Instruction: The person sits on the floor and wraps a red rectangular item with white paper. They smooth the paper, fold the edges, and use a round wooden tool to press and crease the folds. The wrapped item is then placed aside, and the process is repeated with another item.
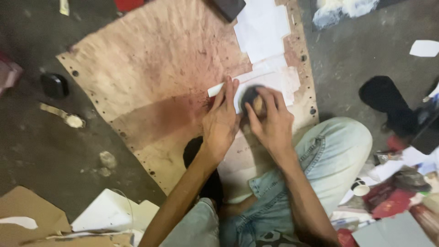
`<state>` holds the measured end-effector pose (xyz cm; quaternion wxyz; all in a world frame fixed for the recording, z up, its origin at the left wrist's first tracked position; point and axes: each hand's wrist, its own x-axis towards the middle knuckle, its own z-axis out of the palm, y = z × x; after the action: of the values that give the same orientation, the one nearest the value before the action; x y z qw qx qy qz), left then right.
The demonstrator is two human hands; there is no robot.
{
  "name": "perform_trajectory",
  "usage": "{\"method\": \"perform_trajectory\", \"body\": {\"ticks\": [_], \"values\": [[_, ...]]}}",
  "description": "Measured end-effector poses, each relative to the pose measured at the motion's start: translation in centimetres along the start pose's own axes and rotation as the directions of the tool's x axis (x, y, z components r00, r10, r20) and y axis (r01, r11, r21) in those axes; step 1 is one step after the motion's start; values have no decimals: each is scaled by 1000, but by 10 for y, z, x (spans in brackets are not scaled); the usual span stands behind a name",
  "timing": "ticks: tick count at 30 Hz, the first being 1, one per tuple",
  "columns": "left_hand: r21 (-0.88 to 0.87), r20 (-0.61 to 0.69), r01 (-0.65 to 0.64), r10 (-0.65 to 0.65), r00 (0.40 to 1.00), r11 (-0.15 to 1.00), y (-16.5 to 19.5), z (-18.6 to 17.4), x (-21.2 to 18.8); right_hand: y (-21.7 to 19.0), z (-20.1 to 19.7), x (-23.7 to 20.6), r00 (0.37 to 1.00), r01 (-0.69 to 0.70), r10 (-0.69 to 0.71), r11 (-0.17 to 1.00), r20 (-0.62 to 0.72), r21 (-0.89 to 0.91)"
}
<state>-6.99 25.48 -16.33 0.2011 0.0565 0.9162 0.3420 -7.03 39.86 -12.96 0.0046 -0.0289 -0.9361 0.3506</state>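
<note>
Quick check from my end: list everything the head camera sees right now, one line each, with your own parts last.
Board: one, tan with reddish stains, flat on the floor.
Paper sheets: several, white, at the board's far right edge.
Paper strip: one, white, under the left fingertips.
Round dark object: one, blurred, under the right hand.
Wristwatch: one, pale, on the floor to the left.
Small black object: one, above the watch.
Cardboard: brown pieces, bottom left.
Jeans: light blue, the person's legs.
Left hand: pressing the strip.
Right hand: gripping the round object.
</note>
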Motion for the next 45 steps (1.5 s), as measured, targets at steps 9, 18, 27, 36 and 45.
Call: {"method": "perform_trajectory", "body": {"ticks": [9, 18, 27, 36, 45], "values": [[14, -14, -22, 22, 1000, 1000, 1, 2, 1, 2, -10, 22, 997, 71, -70, 997, -26, 26], [252, 17, -159, 160, 987, 955, 6, 10, 1, 27, -21, 27, 997, 68, -70, 990, -15, -122], [346, 104, -257, 235, 966, 902, 8, 16, -1, 30, -26, 35, 988, 132, -150, 940, -34, -315], [368, 88, -267, 252, 964, 891, 9, 19, -1, 34, -54, 22, 983, 117, -37, 882, 180, -457], [352, 37, -260, 265, 964, 899, 7, 18, -1, 25, -25, 5, 981, -100, 96, 995, -169, -15]]}}
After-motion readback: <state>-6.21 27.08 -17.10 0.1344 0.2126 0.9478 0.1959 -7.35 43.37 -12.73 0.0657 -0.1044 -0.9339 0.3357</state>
